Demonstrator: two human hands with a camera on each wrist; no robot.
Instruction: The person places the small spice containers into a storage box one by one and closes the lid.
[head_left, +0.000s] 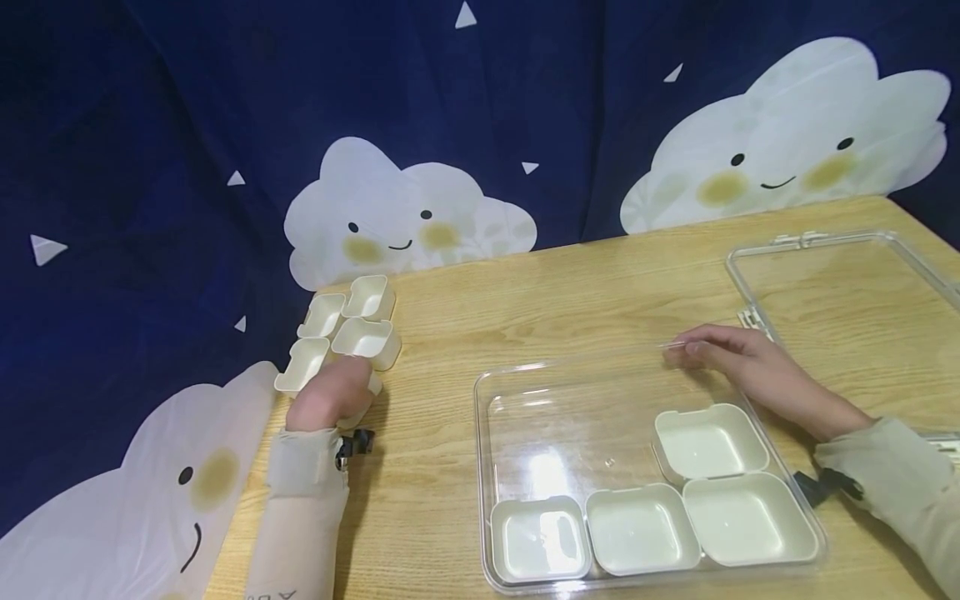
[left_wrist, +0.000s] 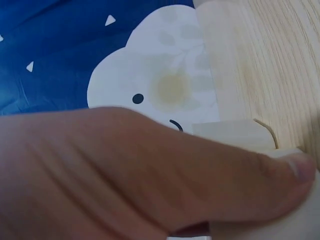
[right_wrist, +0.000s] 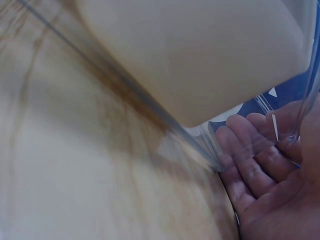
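At the table's left edge my left hand (head_left: 333, 393) grips a small cream box (head_left: 366, 404), mostly covered by the hand. In the left wrist view the thumb (left_wrist: 280, 170) presses on the cream wall of that box. Several more open cream boxes (head_left: 367, 340) stand grouped just beyond the hand. My right hand (head_left: 738, 367) holds the far right corner of a clear plastic tray (head_left: 483, 450). Its fingers (right_wrist: 255, 172) show through the clear wall in the right wrist view. Several cream boxes (head_left: 641, 529) sit inside the tray, along the near side and the right side.
A clear lid-like frame (head_left: 738, 267) with white clips lies on the wooden table (head_left: 442, 333) at the far right. Behind the table hangs a dark blue cloth (head_left: 450, 92) printed with clouds; it also runs along the left edge.
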